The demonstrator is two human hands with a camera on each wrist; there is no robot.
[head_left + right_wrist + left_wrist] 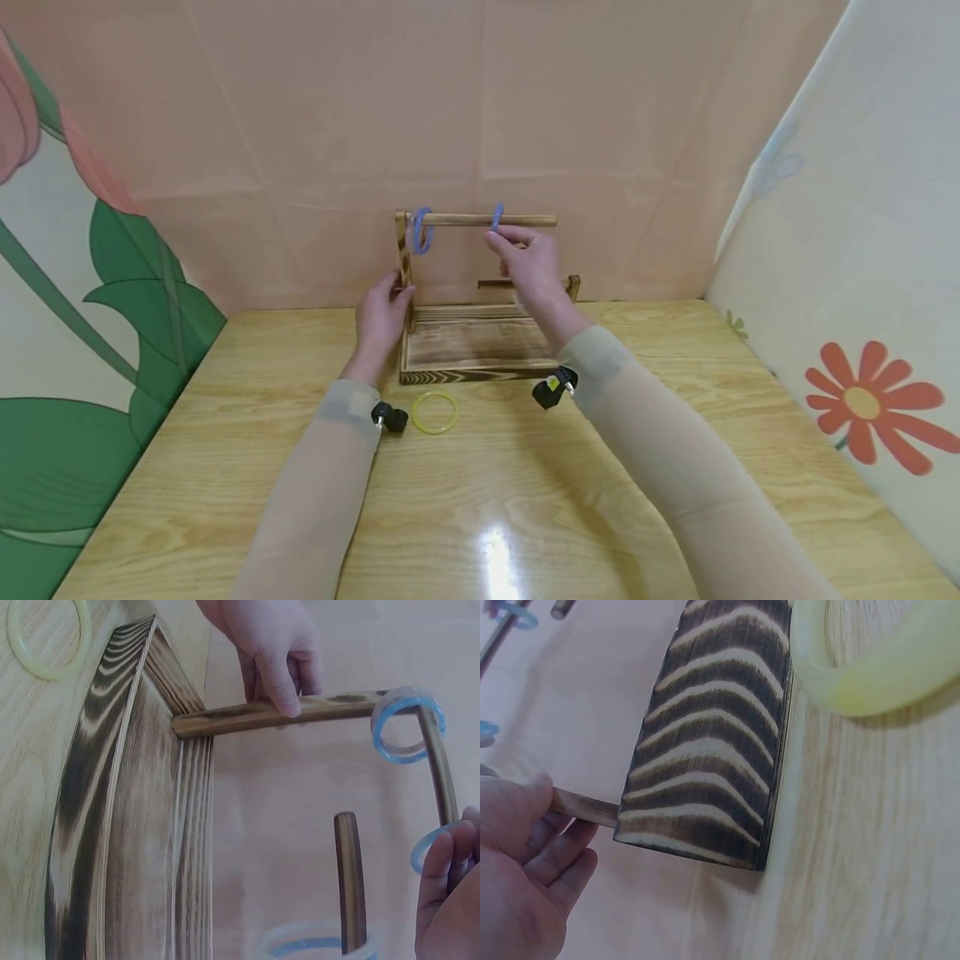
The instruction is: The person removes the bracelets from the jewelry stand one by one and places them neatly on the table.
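R hand (528, 254) pinches a blue ring (497, 217) at its lower edge, fingers (442, 859) curled on it; ring is threaded on the top rod (517, 220) of the wooden stand (472, 342), about mid-rod. L hand (382, 312) wraps the stand's left upright post (406, 258), thumb and fingers closed round it, bracing the frame. A 2nd blue ring (422, 231) hangs at the rod's left end, by the post corner. Rt wrist view shows a shorter lower peg (349, 881) w/ a pale blue ring (315, 941) low on it, blurred, can't tell how it sits. Yellow ring (435, 412) lies flat on the worktop (675, 333) just in front of the stand base, apart from both hands.

Handling, my guess: rings look like thin rigid plastic hoops, v. light, smooth so prob. slippery on the rod; won't flex much. Best hold = thumb/finger pinch across the band at the low side, as now, keeping it square to the rod so it slides w/o binding. Stand looks light wood, could tip or skid on the glossy top, so the post hold matters.
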